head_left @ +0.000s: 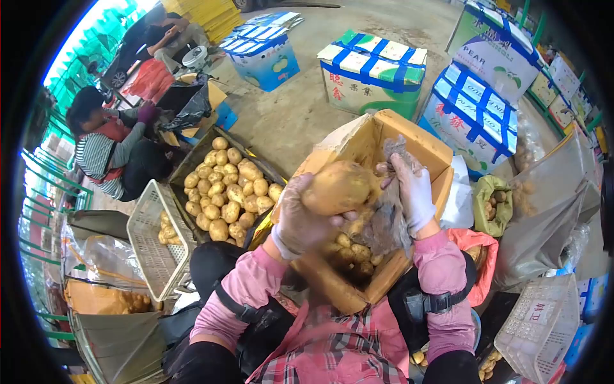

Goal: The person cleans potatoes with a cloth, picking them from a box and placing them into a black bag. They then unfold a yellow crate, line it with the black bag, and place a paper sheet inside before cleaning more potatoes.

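Note:
My left hand point(300, 214), in a dirty white glove, is wrapped round a large brown potato point(337, 187) above an open cardboard box point(416, 137). My right hand point(412, 185), gloved too, grips a crumpled grey piece of thin plastic or cloth point(387, 227) that hangs down over the box and sticks up above the fingers. Smaller potatoes point(354, 253) lie in the near end of the box, between my knees. To the left of my left hand stands a crate point(208, 137) heaped with yellowish potatoes point(230, 192).
A white plastic basket point(144, 221) leans by the potato crate. Blue-taped fruit boxes point(374, 64) stand ahead and to the right. A person point(115, 144) crouches at the far left. A green sack point(491, 205), a red bag point(476, 240) and another white basket point(543, 323) lie on the right.

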A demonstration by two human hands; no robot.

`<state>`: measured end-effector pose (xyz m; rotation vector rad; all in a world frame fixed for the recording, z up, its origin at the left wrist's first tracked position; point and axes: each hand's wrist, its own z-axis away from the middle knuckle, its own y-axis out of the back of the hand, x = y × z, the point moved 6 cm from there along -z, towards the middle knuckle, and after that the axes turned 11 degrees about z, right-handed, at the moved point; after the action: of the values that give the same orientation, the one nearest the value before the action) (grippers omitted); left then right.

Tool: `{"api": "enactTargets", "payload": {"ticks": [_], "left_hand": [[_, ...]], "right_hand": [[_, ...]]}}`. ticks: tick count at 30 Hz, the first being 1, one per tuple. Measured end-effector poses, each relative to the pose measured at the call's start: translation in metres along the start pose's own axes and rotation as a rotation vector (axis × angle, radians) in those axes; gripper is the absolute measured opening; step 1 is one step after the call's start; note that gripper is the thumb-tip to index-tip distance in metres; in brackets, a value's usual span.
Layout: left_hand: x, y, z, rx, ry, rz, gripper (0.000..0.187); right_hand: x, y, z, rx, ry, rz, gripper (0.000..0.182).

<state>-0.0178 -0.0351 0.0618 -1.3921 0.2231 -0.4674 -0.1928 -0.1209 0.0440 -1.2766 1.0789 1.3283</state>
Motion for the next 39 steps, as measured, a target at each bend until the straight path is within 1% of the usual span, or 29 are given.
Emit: {"api": "enactTargets", "payload": {"ticks": [1,2,3,4,5,6,8,9,11,14,15,17,18,19,21,22,23,24,25,27,29,31,32,34,35,36,37,38,39], "left_hand": [[0.009,0.009,0.004,0.002,-0.030,-0.046,0.067],[0.010,0.017,0.002,-0.016,-0.018,-0.085,0.067],[0.015,0.026,0.003,0.322,-0.244,-0.235,0.066],[0.015,0.039,-0.005,0.123,-0.068,-0.315,0.062],[0.020,0.039,-0.010,0.153,-0.317,-0.694,0.051],[0.029,0.032,-0.007,0.172,-0.621,-1.061,0.040],[0.037,0.032,-0.018,0.169,-0.718,-1.727,0.034],[0.032,0.034,-0.022,0.170,-0.675,-1.567,0.032],[0.011,0.035,-0.031,0.161,-0.591,-1.261,0.030],[-0.001,0.004,-0.020,0.196,-0.496,-1.045,0.028],[-0.002,-0.017,-0.009,0.222,-0.465,-0.997,0.028],[-0.001,-0.058,0.009,0.040,-0.358,-0.842,0.036],[0.001,-0.080,0.020,0.064,-0.428,-0.918,0.038],[0.012,-0.089,0.021,0.020,-0.437,-0.958,0.042],[0.030,-0.098,0.022,-0.028,-0.446,-0.902,0.045],[0.038,-0.100,0.019,-0.047,-0.456,-0.909,0.046],[0.049,-0.096,0.016,-0.046,-0.474,-0.916,0.048],[0.058,-0.091,0.008,-0.034,-0.468,-0.900,0.049],[0.067,-0.083,0.005,0.007,-0.466,-0.881,0.050],[0.069,-0.072,0.000,-0.061,-0.400,-0.893,0.051],[0.051,-0.074,-0.004,-0.054,-0.321,-0.895,0.055],[0.040,-0.049,-0.021,-0.009,-0.215,-1.126,0.057],[0.037,-0.040,-0.022,-0.030,-0.141,-1.145,0.055],[0.027,-0.041,-0.026,-0.215,-0.120,-1.095,0.045],[0.038,-0.038,-0.022,-0.136,-0.179,-1.351,0.039],[0.049,-0.037,-0.018,-0.043,-0.221,-1.604,0.034],[0.053,-0.029,-0.013,0.066,-0.242,-1.260,0.032],[0.066,-0.022,-0.011,0.133,-0.249,-1.255,0.031],[0.082,-0.014,-0.003,0.198,-0.255,-1.252,0.031]], "right_hand": [[-0.021,-0.008,0.010,-0.066,0.017,-0.013,0.041],[-0.026,-0.021,0.016,-0.219,0.172,0.052,0.040],[-0.025,-0.030,0.028,-0.242,0.200,0.240,0.043],[-0.024,-0.039,0.040,-0.261,0.235,0.428,0.047],[-0.009,-0.045,0.046,-0.071,0.331,0.290,0.051],[-0.012,-0.039,0.053,-0.058,0.228,0.115,0.055],[0.000,-0.030,0.066,-0.006,0.057,-0.254,0.062],[-0.004,-0.030,0.071,0.081,0.080,-0.322,0.062],[-0.020,0.014,0.105,0.327,0.251,-0.101,0.063],[-0.136,0.089,0.190,0.758,0.513,0.454,0.067],[-0.170,0.121,0.207,0.872,0.855,0.467,0.065],[-0.233,0.189,0.224,1.127,1.232,0.527,0.063],[-0.262,0.234,0.219,1.237,1.219,0.588,0.058],[-0.298,0.285,0.212,1.471,1.084,1.063,0.052],[-0.335,0.383,0.191,1.506,0.677,1.318,0.041],[-0.344,0.378,0.184,1.532,0.528,1.412,0.038],[-0.351,0.360,0.184,1.497,0.634,1.497,0.029],[-0.340,0.339,0.171,1.322,0.610,0.973,0.022],[-0.324,0.318,0.144,0.931,0.862,0.492,0.021],[-0.285,0.222,0.112,0.671,0.808,0.692,0.025],[-0.216,0.108,0.072,0.348,0.711,0.572,0.033],[-0.162,0.016,0.041,0.126,0.690,0.512,0.037],[-0.146,-0.012,0.021,0.074,0.742,0.683,0.052],[-0.126,-0.079,0.000,-0.208,0.642,0.315,0.045],[-0.114,-0.091,-0.007,-0.317,0.480,0.303,0.049],[-0.096,-0.093,-0.034,-0.331,0.629,0.331,0.050],[-0.075,-0.089,-0.051,-0.322,0.508,0.253,0.047],[-0.053,-0.085,-0.069,-0.303,0.389,0.167,0.046],[-0.026,-0.079,-0.068,-0.245,0.006,-0.022,0.044]]}}
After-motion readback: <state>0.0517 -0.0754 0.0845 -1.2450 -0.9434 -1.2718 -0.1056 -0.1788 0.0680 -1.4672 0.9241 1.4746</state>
